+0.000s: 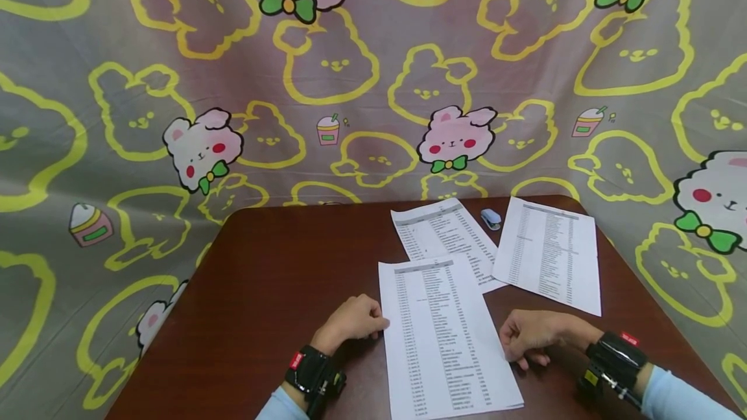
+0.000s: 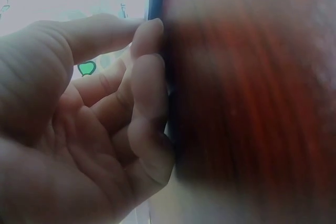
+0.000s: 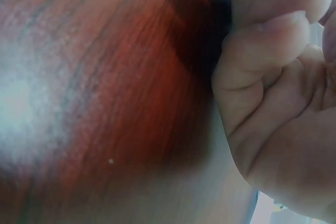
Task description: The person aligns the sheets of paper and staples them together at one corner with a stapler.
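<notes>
Front pages (image 1: pixel 440 349) are lying on the desk (image 1: pixel 280 264), left hand (image 1: pixel 353 319) curling at one edge, right hand (image 1: pixel 533 332) curling opposite; whether they're pinching, I can't tell!

Left hand (image 1: pixel 353 319) curled, right hand (image 1: pixel 533 334) likewise (grip unclear), the 2 apart

The white printed front paper (image 1: pixel 438 349) lies on the table (image 1: pixel 262 290).

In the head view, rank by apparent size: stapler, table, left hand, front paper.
Largest to smallest:
1. Table
2. Front paper
3. Left hand
4. Stapler, though it sits farther back.
</notes>
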`<state>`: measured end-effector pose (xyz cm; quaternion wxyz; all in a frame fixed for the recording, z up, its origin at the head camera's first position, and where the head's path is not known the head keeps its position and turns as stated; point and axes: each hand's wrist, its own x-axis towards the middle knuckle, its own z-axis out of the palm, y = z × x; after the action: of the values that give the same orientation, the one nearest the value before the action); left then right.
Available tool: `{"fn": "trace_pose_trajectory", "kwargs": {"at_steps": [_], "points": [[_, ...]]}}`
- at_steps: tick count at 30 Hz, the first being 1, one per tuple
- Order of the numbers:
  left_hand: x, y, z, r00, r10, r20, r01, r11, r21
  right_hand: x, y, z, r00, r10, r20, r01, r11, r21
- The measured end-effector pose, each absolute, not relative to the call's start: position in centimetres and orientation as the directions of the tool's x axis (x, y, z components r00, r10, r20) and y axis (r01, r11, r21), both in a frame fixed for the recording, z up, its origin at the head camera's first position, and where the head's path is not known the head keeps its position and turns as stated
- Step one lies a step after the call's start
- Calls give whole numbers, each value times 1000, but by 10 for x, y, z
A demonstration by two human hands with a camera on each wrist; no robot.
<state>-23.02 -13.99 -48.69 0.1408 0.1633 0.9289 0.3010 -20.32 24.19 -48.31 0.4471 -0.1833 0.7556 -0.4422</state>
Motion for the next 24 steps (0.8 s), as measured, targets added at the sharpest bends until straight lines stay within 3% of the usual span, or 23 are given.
{"fn": "trace_pose_trajectory", "kwargs": {"at_steps": [24], "points": [[-232,-140,-490,-919,365,-152,196,755,626,-210,245,-475,-557,-668,-493,48,567,-822]]}}
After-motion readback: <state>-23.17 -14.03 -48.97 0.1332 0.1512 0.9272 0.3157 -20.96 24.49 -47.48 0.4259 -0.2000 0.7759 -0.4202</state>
